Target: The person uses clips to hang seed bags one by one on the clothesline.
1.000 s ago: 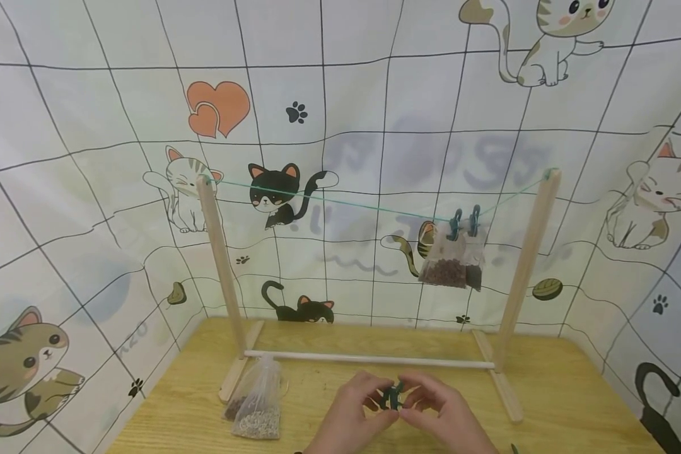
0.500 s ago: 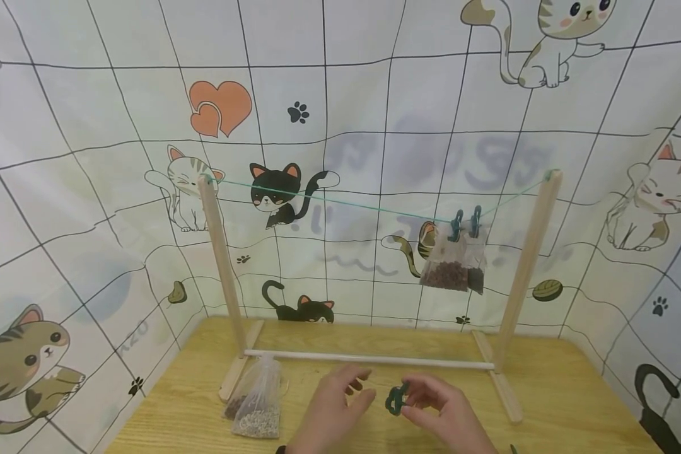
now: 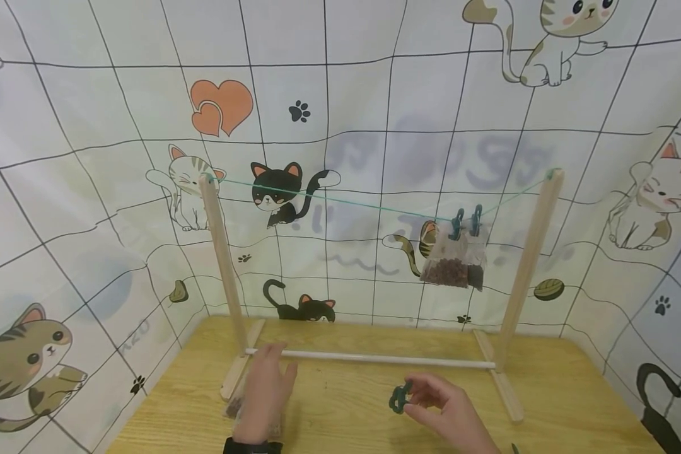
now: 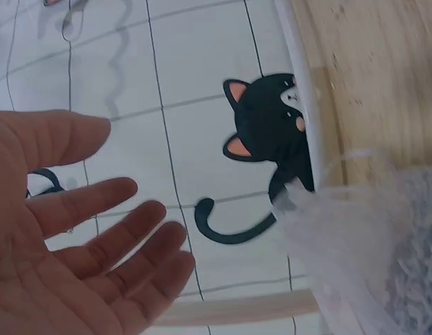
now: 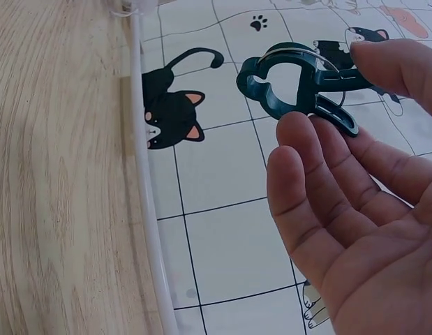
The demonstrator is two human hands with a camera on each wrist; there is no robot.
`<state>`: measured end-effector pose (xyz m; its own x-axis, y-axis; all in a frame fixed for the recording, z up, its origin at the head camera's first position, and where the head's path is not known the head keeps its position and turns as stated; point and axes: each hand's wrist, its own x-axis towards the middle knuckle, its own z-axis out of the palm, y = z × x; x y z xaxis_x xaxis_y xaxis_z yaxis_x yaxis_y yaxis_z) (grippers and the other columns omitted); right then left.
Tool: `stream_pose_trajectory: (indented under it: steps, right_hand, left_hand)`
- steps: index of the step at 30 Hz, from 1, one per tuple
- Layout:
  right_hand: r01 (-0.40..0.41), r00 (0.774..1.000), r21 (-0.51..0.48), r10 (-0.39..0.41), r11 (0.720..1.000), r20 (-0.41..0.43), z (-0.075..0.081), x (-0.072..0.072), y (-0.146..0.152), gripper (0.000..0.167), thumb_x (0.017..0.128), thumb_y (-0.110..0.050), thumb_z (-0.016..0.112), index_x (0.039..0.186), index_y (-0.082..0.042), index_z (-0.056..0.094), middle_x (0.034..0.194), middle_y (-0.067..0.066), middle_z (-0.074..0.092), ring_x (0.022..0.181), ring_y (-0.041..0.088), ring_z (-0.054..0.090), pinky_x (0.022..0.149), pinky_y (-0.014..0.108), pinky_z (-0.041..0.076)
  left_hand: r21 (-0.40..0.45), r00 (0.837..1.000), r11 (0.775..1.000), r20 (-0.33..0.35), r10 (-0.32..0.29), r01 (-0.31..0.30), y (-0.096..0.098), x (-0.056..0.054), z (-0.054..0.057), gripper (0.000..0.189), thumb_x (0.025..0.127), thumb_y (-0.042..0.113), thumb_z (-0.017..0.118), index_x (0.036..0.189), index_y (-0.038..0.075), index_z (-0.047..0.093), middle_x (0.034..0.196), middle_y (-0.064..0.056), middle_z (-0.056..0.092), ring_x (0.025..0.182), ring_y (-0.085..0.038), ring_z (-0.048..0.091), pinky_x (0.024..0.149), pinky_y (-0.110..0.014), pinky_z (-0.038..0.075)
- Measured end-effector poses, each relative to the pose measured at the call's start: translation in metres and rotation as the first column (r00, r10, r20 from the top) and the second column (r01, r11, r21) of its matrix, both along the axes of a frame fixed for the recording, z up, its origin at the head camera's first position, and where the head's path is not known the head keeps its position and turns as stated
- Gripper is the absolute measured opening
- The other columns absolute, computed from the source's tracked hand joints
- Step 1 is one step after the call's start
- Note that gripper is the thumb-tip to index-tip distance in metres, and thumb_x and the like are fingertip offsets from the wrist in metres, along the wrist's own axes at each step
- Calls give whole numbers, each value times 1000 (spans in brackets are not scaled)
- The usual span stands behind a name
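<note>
My right hand (image 3: 442, 410) pinches a dark green clothespin (image 5: 278, 105) by its handles, thumb on one and fingers on the other. A metal spring wire arches over the clip, and nothing is between its jaws. My left hand (image 3: 263, 391) is above the bags near the left foot of the wooden stand, fingers relaxed and holding nothing. A white mesh bag (image 4: 341, 241) of pale grains lies beside it, apart from the fingers in the left wrist view. Under that hand, a bag with reddish-brown contents (image 3: 234, 407) is mostly hidden.
A green line (image 3: 346, 203) runs between two wooden posts (image 3: 222, 265). Two clothespins (image 3: 457, 224) hold a bag of reddish-brown bits (image 3: 445, 272) and a darker bag (image 3: 475, 276) near the right post. A white rod (image 3: 369, 359) joins the stand's feet on the wooden table (image 3: 340, 429).
My left hand has let go of the clothespin and moved left to above the bags. The right hand keeps the clothespin in nearly the same place.
</note>
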<state>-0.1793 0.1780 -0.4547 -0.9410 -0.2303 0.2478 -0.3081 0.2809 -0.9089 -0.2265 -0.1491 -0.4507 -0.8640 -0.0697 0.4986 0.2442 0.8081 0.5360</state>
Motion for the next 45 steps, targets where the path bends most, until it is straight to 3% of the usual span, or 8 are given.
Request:
stream_pose_trajectory:
  steps: [5,12,22,29,32,35,40,45]
  right_hand:
    - [13,1000,1,-13,1000,-1,-2,0,1,39,94,-13,76,129,2,65,104,6,72,87,6,66,79,27,57]
    - [7,999,0,-7,1000,-40,-4,0,2,38,94,-12,75,128,3,66,103,5,72,87,5,66,78,27,57]
    - [9,1000,4,-9,1000,-23,-3,-1,3,37,94,-12,75,127,4,66,104,7,71,86,5,66,78,27,57]
    - [12,1000,9,-12,1000,-12,-3,-1,4,38,94,-13,75,127,3,66,103,5,71,86,5,66,79,27,56]
    - [10,1000,11,-10,1000,-10,-3,-1,4,38,95,-14,75,128,3,66,103,6,71,86,6,66,78,28,56]
    - [9,1000,12,-9,1000,-1,-3,-2,4,38,95,-14,75,128,2,66,103,6,70,86,6,66,78,28,56]
    - [-10,1000,6,10,1000,-16,-4,-3,6,38,95,-12,75,129,3,65,103,6,70,86,6,66,78,28,57]
    - [-35,995,7,35,999,-91,-5,-3,7,36,94,-7,74,127,7,65,101,7,72,85,5,66,76,27,58]
  left_hand:
    - [25,991,997,115,69,-72,-17,-4,-6,44,91,11,73,128,-9,64,124,-32,60,112,-50,61,88,-61,54]
    - [30,964,995,254,82,-93,-28,-10,-16,52,92,14,70,131,-18,57,126,-42,56,109,-60,58,84,-67,52]
    - [6,891,995,445,83,-96,-32,-16,-30,60,96,18,67,140,-18,47,130,-46,53,122,-59,55,95,-67,49]
    - [20,917,997,394,58,-72,-32,-15,-34,45,90,8,71,128,-15,60,108,-32,66,99,-47,67,78,-56,56]
    - [24,923,998,381,50,-64,-33,-15,-35,27,88,4,71,111,-10,68,90,-19,68,79,-32,66,62,-44,53]
    - [37,931,998,365,31,-47,-33,-15,-35,3,87,1,69,86,-2,68,73,-7,59,63,-21,53,53,-34,42]
    - [58,937,998,347,-38,19,-35,-8,-23,28,85,-1,69,65,9,52,63,0,45,56,-16,41,52,-29,32]
    - [77,920,993,374,-117,94,-34,6,-2,27,83,1,67,66,11,50,63,1,44,57,-16,40,55,-30,33]
